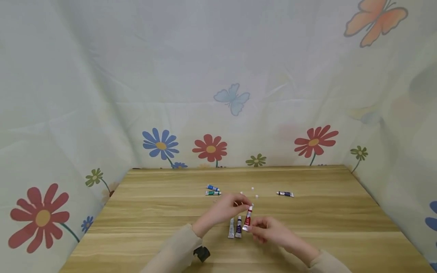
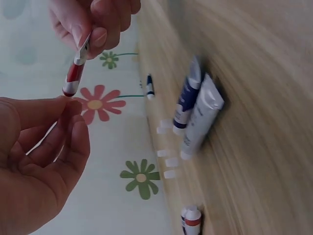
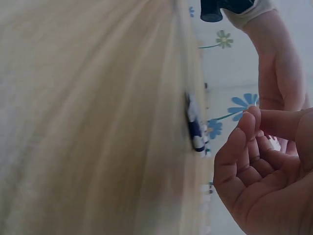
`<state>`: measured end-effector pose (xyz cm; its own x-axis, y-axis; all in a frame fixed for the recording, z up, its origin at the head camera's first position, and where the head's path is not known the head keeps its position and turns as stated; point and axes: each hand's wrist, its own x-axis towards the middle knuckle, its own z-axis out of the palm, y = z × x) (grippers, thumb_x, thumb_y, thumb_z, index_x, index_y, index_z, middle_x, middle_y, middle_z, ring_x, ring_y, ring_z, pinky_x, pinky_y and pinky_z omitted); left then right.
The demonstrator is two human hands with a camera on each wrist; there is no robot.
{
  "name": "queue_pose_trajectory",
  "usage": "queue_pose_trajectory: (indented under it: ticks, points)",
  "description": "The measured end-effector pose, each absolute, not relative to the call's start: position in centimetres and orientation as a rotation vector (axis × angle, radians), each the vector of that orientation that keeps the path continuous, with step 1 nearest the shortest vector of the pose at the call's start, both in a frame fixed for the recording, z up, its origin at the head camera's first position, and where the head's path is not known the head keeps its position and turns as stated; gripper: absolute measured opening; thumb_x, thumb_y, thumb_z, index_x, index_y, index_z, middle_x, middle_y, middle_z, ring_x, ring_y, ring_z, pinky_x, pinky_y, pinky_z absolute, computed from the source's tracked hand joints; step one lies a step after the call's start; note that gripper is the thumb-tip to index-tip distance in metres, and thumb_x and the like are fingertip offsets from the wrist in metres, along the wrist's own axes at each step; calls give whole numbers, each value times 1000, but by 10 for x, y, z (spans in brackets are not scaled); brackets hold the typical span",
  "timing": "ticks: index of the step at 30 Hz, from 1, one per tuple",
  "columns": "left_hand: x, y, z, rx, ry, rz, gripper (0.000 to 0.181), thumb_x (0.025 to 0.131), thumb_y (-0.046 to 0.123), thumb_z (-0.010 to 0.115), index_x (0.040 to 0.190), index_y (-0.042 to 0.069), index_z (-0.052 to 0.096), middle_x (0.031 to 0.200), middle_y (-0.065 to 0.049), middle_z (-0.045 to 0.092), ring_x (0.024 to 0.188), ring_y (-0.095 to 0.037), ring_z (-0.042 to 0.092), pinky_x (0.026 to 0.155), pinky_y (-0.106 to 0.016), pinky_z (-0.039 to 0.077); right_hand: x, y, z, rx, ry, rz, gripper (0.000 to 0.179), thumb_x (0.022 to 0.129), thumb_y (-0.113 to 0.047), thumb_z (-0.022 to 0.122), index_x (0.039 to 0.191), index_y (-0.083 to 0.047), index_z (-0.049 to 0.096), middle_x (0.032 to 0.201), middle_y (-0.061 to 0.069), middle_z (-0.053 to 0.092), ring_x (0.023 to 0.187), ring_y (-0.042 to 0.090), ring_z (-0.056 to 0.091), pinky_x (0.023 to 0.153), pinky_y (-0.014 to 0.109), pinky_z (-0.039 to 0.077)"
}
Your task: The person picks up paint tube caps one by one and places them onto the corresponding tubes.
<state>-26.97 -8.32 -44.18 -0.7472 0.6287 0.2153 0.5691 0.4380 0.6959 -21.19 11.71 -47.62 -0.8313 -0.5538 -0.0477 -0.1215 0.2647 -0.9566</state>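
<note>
Between both hands, a small red paint tube [image 1: 247,219] is held up at a slant over the table. My left hand [image 1: 225,206] pinches its nozzle end with thumb and forefinger; the fingertips hide that end in the left wrist view. At the flat crimped end, my right hand [image 1: 269,229] grips the tube between thumb and fingers. Just below lie two more tubes side by side, a silvery white tube [image 2: 202,117] and a dark blue tube [image 2: 187,98]. In the right wrist view, the right hand's fingers mostly cover the red tube.
Several small white caps [image 1: 252,188] lie beyond the hands on the wooden table [image 1: 153,220]. A blue tube [image 1: 213,188] and a green tube [image 1: 213,193] are at the back left, another dark tube [image 1: 285,194] at the back right. Flower-printed cloth [image 1: 191,113] encloses the table.
</note>
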Motion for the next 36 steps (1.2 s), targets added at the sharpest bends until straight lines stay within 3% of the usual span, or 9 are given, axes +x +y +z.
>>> queue_pose_trajectory:
  ticks: [9,16,28,36]
  points:
    - [-282,-78,-462,1092,2617,1027,13,90,10,61,99,9,70,91,9,66,79,1,56,69,-18,47,-215,116,-495,-545,2199,-1527,27,90,-25,61,86,2,62,65,1,57,45,8,45,40,20,36]
    - [-292,-80,-471,1064,2610,964,10,89,10,62,94,12,71,86,10,66,76,1,56,70,-19,46,-222,117,-503,-522,2183,-1508,28,90,-23,61,82,4,60,60,-1,52,38,5,36,35,18,29]
    - [-295,-81,-480,915,2619,887,9,88,11,62,86,14,70,78,12,62,71,-3,55,67,-22,44,-232,116,-508,-490,2186,-1413,23,85,-23,66,77,-2,64,53,-4,47,36,4,33,32,18,27]
    - [-305,-81,-487,993,2609,860,11,88,10,62,84,16,70,76,13,61,68,-1,54,64,-20,44,-235,116,-501,-468,2198,-1392,30,83,-24,68,70,1,59,50,-4,45,34,4,32,31,19,26]
